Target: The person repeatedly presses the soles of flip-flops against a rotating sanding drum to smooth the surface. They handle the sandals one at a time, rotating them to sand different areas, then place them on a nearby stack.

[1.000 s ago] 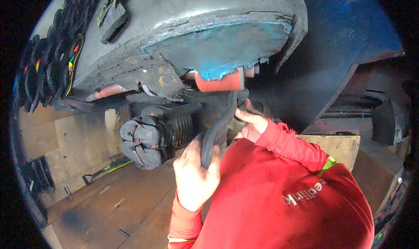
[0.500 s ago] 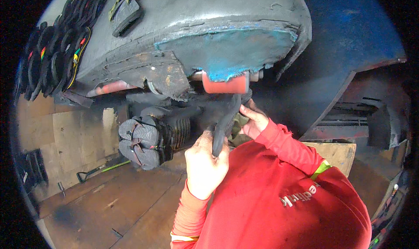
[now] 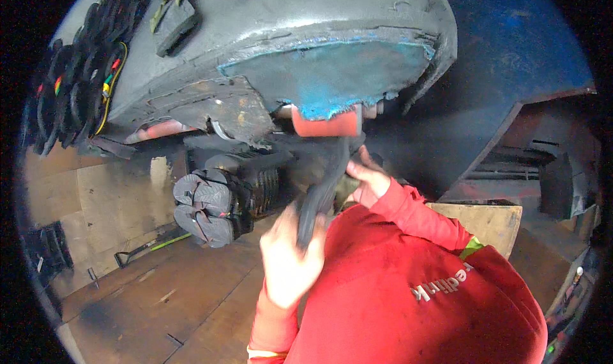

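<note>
A dark flip-flop [image 3: 327, 182], seen edge-on, spans between my two hands below the orange-red sanding roller [image 3: 327, 122]. Its far end meets or lies right by the roller's lower right edge. My left hand [image 3: 290, 255] grips the near end, thumb on one side and fingers on the other, a little blurred. My right hand [image 3: 370, 177] is closed round the far part, close under the roller. Something olive green, perhaps a strap, shows between the right hand and the sole.
Above the roller is a grey, dusty machine housing [image 3: 306, 9] with a ragged blue cloth flap [image 3: 351, 76]. Stacked flip-flops [image 3: 214, 204] stand at the left; more dark ones [image 3: 76, 83] are piled at upper left, with a single one [image 3: 175, 22] on the housing. A blue panel [image 3: 511, 45] bounds the right.
My left hand has moved slightly left and toward me, and the flip-flop's near end has swung with it. My right hand stays close to the roller.
</note>
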Available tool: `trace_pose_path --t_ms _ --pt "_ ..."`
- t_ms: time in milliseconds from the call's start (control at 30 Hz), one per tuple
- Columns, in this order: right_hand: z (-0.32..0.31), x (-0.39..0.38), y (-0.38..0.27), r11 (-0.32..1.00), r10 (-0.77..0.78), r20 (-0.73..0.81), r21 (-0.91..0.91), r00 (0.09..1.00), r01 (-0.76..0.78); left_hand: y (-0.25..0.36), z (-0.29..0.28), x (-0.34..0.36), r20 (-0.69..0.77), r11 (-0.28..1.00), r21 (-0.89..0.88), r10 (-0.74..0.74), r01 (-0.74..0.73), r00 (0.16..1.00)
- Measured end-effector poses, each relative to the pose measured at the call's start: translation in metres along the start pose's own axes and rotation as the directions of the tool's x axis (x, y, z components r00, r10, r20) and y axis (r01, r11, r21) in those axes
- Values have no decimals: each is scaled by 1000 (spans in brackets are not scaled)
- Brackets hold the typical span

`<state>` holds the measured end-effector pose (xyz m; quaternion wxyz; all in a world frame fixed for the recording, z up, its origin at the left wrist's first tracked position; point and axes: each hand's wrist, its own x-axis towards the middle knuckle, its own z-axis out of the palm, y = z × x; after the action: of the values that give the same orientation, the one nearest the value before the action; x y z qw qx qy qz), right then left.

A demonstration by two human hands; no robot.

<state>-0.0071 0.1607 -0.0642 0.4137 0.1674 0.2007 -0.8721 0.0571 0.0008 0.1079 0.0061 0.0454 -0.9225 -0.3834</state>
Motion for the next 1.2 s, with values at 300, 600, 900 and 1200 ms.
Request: trace_pose_path --t_ms 300,600,900,1200 --pt "-10 7 2 994 -14 61 108 998 7 -8 2 0 48 994 -77 -72 75 996" --pt "6 -15 11 995 -66 -12 -82 998 65 8 -11 -33 42 970 -73 -231 233 972" --pt "-17 23 -11 998 -57 59 29 997 56 -16 23 25 96 991 -12 -135 136 986" --pt "-10 -5 1 997 -70 118 2 990 71 -2 10 -25 31 975 -137 -175 178 984"
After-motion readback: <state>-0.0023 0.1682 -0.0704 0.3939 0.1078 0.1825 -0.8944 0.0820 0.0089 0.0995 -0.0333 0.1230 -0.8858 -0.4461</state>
